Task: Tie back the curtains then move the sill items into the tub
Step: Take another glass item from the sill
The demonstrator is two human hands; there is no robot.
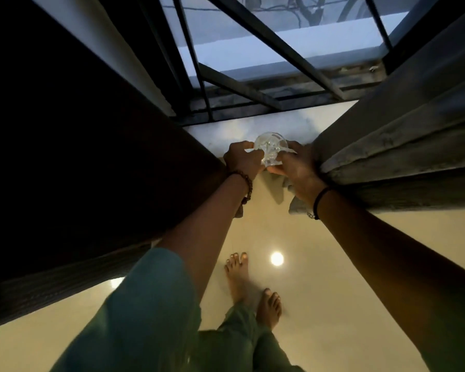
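Two long curtains frame the view: a dark curtain (78, 157) on the left, deep in shadow, and a grey pleated curtain (400, 130) on the right. Each presses in close beside the forearm on its side, leaving only a narrow gap between them. Beyond that gap, black metal window bars (266, 36) cross the pane above a pale window sill (226, 132). Below lies a glossy cream floor (333, 291) with a round bright light reflection (277, 258) and two bare feet (236, 275) near it. A piece of grey cloth (275, 190) hangs just under the sill edge, partly hidden by the right wrist.

Both hands meet at the front edge of the sill. The left hand (242, 159), with a brown bead bracelet (246, 183) at its wrist and a green sleeve (145, 304) further up the arm, has its fingers curled against the left side of a clear faceted glass vessel (270, 151). The right hand (295, 167), with a thin black wristband (320, 200), wraps its fingers round the right side and underside.

So the glass vessel sits clasped between the two hands, over the sill's near edge. Whether it rests on the sill or is lifted clear of it cannot be told.
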